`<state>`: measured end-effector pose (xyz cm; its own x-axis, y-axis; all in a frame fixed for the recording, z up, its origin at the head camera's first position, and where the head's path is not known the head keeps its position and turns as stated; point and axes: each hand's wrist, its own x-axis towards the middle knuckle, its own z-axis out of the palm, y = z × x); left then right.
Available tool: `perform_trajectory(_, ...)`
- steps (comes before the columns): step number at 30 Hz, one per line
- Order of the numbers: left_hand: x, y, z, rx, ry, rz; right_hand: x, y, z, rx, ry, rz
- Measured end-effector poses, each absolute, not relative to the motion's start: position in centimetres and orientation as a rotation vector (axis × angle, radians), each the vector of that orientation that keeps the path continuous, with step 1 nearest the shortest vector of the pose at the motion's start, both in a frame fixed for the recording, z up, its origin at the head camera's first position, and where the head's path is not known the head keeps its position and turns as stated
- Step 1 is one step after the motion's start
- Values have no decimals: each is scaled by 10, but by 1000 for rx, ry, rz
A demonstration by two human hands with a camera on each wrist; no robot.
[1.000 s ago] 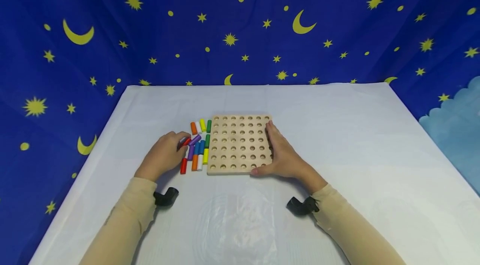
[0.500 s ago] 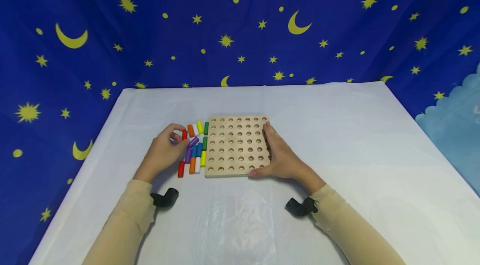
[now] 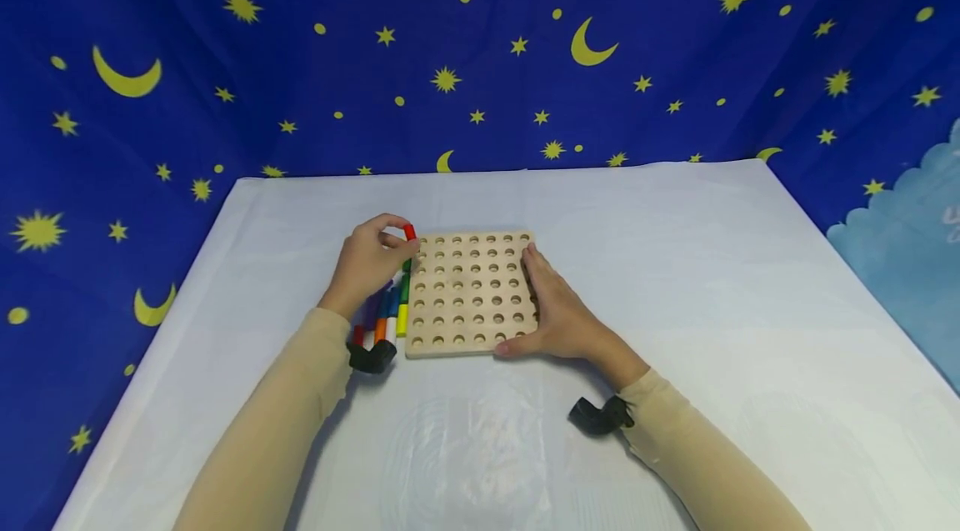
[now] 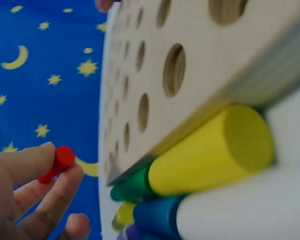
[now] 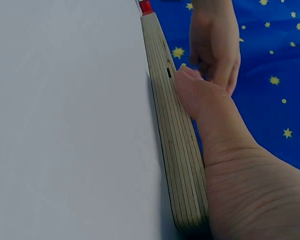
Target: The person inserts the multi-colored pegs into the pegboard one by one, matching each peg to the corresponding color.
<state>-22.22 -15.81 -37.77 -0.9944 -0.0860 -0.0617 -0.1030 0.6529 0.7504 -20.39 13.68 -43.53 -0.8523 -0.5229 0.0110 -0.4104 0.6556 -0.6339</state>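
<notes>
While pinched upright, the short red peg (image 3: 408, 232) nears the holed wooden board (image 3: 471, 294).

Long beige sleeves (image 3: 277, 423) on both arms, small black wrist cameras (image 3: 372, 357), bare hands (image 3: 562, 314)

This looks like a play corner set up for filming, not a kitchen or a shop. A big blue cloth (image 3: 300, 56) with yellow stars and moons hangs all around, from 9 o'clock over 12 o'clock to 3 o'clock. At 3 o'clock there is a light blue cloud (image 3: 900, 264) on the cloth. In the middle stands a worktop (image 3: 675, 264) under a smooth white cover. On it lie toys: a wooden peg board (image 3: 472, 293) full of round holes and a bunch of colored pegs (image 3: 390, 310) just beside it at 9 o'clock.
</notes>
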Motion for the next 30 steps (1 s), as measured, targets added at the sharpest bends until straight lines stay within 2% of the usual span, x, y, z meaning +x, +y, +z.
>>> perform_trajectory(11, -250, -129, -383, -139, 2937, 1124, -203, 138, -434, -787, 2704, -969)
perform_trajectory(21, -254, -123, -384, -140, 3023, 1024, -203, 136, -433, -774, 2703, -953)
perform_trajectory(30, -253, -119, -385, -34, 3034, 974, -203, 138, -434, -753, 2702, -953)
